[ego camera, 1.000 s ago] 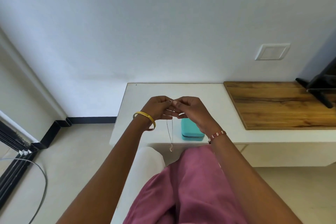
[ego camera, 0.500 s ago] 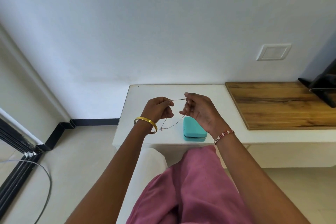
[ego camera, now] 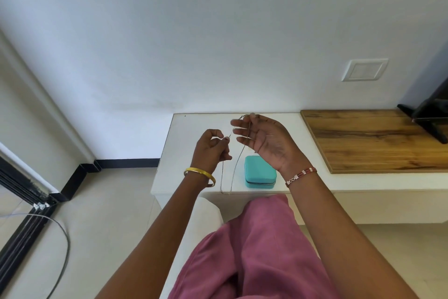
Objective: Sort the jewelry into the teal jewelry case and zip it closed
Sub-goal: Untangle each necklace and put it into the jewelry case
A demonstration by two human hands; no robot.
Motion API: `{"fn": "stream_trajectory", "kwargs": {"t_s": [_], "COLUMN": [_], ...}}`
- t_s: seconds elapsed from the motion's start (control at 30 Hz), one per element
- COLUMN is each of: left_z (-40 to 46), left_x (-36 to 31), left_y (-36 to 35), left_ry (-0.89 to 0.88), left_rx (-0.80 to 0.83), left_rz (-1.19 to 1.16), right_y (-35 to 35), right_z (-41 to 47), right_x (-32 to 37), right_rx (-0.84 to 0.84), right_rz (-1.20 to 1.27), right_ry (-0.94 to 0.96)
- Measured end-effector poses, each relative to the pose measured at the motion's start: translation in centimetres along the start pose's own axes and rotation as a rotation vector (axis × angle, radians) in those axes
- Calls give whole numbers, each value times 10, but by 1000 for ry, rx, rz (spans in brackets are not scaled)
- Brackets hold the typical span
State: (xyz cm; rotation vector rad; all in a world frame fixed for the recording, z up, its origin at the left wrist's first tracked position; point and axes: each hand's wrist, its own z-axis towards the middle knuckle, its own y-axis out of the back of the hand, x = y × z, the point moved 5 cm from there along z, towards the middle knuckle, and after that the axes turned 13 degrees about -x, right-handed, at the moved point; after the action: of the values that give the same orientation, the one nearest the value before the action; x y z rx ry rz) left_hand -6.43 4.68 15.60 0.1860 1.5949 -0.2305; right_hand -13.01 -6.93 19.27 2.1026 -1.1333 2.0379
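teal case (ego camera: 260, 172) | gold bangle (ego camera: 199, 174) | pink trousers (ego camera: 254, 250) (plain)

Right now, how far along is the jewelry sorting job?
Early on. Nothing looks stored: the teal jewelry case sits shut on the white table. In hand is a thin chain: the left hand pinches one part, the right hand holds another near its fingertips, and the slack hangs between them. Left to do: open the case, put the chain and any other pieces inside, then zip it closed.
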Motion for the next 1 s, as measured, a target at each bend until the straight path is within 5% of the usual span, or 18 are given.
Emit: {"fn": "stream_trajectory", "kwargs": {"t_s": [0.17, 0.53, 1.0], "left_z": [-6, -8, -7], "left_x": [-3, -6, -9], "left_y": [-7, -11, -12], "left_ry": [-125, -355, -282], "left_rx": [-29, -17, 90], "left_rz": [-8, 282, 267], "right_y": [-2, -21, -5], "right_z": [-2, -14, -9], "right_x": [8, 12, 7], "right_rx": [-12, 2, -20], "right_rz": [107, -67, -734], "right_ry": [33, 70, 160]}}
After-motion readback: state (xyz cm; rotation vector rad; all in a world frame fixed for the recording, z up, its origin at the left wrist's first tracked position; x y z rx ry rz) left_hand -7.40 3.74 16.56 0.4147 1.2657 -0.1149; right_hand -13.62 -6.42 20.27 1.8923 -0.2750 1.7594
